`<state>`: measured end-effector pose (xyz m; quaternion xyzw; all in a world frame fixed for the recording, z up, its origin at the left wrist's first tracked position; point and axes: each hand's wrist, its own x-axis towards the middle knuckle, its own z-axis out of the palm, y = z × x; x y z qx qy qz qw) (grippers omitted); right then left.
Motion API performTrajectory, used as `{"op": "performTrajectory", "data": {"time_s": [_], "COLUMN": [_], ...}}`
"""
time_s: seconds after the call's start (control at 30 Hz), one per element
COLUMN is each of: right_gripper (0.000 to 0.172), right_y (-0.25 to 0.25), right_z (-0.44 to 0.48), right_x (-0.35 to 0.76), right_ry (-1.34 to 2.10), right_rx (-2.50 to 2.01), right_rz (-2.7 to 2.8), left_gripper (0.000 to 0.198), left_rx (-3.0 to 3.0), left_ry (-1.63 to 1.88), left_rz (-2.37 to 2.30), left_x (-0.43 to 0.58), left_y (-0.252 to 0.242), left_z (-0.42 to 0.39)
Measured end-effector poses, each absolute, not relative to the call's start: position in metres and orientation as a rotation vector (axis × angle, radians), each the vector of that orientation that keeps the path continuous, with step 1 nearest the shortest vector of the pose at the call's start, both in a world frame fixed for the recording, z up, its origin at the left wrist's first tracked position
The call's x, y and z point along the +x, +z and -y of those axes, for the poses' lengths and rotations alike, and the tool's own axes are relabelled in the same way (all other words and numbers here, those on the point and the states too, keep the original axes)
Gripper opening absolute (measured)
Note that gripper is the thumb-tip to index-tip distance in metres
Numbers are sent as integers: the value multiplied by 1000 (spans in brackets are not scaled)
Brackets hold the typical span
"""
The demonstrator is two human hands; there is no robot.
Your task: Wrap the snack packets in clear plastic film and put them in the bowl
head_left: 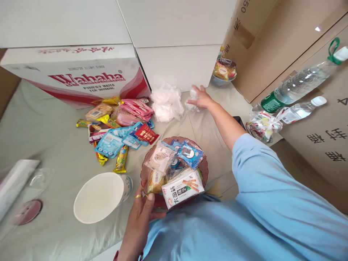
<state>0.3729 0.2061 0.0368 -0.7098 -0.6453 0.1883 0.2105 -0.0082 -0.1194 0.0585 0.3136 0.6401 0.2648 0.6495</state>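
My left hand [144,208] grips the near left rim of a pinkish glass bowl [205,159], thumb at the edge. Inside it lie a white snack packet with sticks pictured on it [183,188], blue packets [189,154], and a pale clear-wrapped snack [162,157]. Stretched out to the far right, my right hand [200,98] has its fingers around a small clear plastic packet [192,103] close to the table surface. Beside it sits a pile of white items in clear plastic [166,103]. Part of the right fingers is blurred.
Assorted snack packets [122,123] lie before a Wahaha carton [81,78]. A white paper tub [98,198] lies tipped at left. White boxes [176,67] stand behind; water bottles [299,85], a filled bowl [225,72] and cardboard cartons [312,134] are right.
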Motion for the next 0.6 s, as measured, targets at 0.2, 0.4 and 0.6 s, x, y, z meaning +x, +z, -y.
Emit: {"op": "performTrajectory", "data": {"time_s": [0.2,0.4,0.6], "right_gripper": [41,45,51], "right_y": [25,34,50], "right_z": [-145,19,129], "right_x": [369,421,448], "right_ry": [355,182,-33], "right_rx": [-1921,-1717,-1668], "right_rz": [1724,1063,537], "left_gripper": [79,82,59], "left_rx": [541,508,404], "left_ry": [576,598,765], "left_rz": [-1357,-1199,-1037], "left_x": [11,65,178], "left_y": [74,67,62], "left_z": [98,61,-28]}}
